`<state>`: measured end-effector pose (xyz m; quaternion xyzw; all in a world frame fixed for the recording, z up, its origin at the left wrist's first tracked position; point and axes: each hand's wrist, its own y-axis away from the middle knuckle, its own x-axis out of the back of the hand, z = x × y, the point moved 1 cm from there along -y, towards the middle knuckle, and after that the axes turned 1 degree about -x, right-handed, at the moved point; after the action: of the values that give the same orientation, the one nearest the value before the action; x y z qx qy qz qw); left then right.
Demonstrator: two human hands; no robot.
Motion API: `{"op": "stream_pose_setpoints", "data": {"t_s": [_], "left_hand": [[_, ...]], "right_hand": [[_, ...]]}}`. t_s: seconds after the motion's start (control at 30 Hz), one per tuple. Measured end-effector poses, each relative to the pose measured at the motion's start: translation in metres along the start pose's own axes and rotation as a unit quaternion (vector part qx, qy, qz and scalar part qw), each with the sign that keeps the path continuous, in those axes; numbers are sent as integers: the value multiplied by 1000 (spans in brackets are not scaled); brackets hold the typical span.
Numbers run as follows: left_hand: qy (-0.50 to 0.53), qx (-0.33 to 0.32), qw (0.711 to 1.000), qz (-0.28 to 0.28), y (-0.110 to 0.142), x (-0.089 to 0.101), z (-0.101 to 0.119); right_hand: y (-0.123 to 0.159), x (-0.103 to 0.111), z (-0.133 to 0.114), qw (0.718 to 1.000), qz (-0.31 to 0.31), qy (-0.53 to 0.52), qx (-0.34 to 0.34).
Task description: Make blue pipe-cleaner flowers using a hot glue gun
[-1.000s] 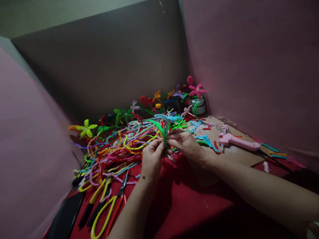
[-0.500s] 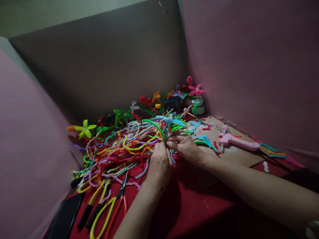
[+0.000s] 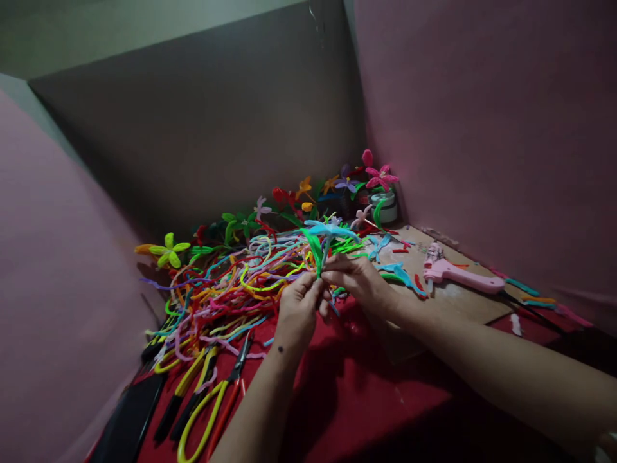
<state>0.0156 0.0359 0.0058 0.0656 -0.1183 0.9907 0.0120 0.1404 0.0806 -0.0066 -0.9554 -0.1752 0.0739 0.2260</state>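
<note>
Between my two hands a light-blue pipe-cleaner flower [image 3: 328,228] stands upright with its petals spread on top. A green pipe-cleaner leaf [image 3: 315,249] rises beside its stem on the left. My left hand [image 3: 299,305] is closed, thumb and fingers pinching the base of the leaf and stem. My right hand [image 3: 361,280] pinches the stem from the right, its fingertips close against the left ones. The lower end of the stem is hidden by my fingers. Just behind and left lies a tangled heap of coloured pipe cleaners [image 3: 231,286].
A pink glue gun [image 3: 463,275] rests on a brown board [image 3: 475,305] at the right. Red-and-yellow scissors [image 3: 236,373], pliers [image 3: 180,395] and a dark flat object [image 3: 130,418] lie at front left. Finished flowers [image 3: 168,249] line the back.
My left hand has turned, its thumb now showing on top. The green leaf, which arched wide to the left, now stands closer to the flower's stem.
</note>
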Motion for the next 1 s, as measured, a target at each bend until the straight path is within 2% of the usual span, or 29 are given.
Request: {"op": "stream_pose_setpoints", "data": {"t_s": [0.1,0.23,0.47,0.7,0.87,0.93,1.0], "left_hand": [[120,38,991,-52,0,2,4],[181,58,976,-104,0,6,4],[209,58,969,-119,-2,7,1],[194,58,975,-92,-2,4,2],[125,49,986,-98,-1,4,1],[48,23,997,-57,-1,3,-1],[-65,-28,997,17,-1,1,-4]], "right_hand": [[-3,4,2,990,-43,-117,-68],[-8,8,3,974,-114,-179,-80],[-3,2,-1,981,-37,-181,-52],[1,-1,-1,981,-55,-179,-59],[0,0,1,986,3,-161,-35],[0,-1,2,988,31,-149,-38],[1,-3,4,986,62,-150,-44]]}}
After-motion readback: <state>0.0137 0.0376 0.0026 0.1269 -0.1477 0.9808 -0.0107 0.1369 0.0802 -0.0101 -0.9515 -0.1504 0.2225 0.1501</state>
